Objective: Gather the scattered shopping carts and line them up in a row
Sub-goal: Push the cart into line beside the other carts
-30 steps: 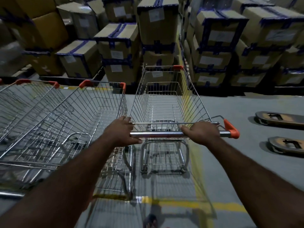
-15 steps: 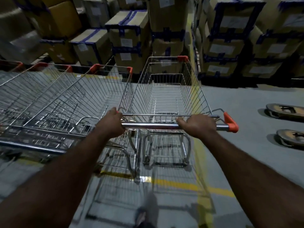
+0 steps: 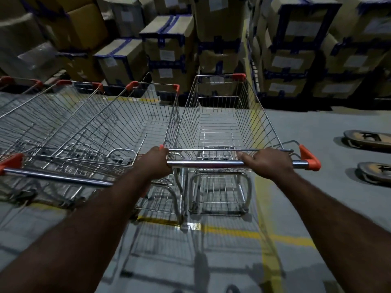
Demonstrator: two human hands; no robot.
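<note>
1. Your left hand (image 3: 155,163) and right hand (image 3: 268,162) both grip the handle bar (image 3: 206,164) of the shopping cart (image 3: 218,132).
2. That cart sits right in front of your hands.
3. Other carts (image 3: 118,127) stand just beside your left hand.

a dim warehouse or stockroom. well ahead of the left grip (image 3: 155,163) and right grip (image 3: 268,163), both closed round a handle bar (image 3: 205,164), cardboard cartons (image 3: 169,39) with blue tape and white labels are stacked high. below the grips lies a grey concrete floor (image 3: 317,127) with yellow painted lines (image 3: 243,233). right of the right grip lie pallet jack fork tips (image 3: 368,138); left of the left grip, wire shopping carts (image 3: 127,123) stand side by side.
</note>
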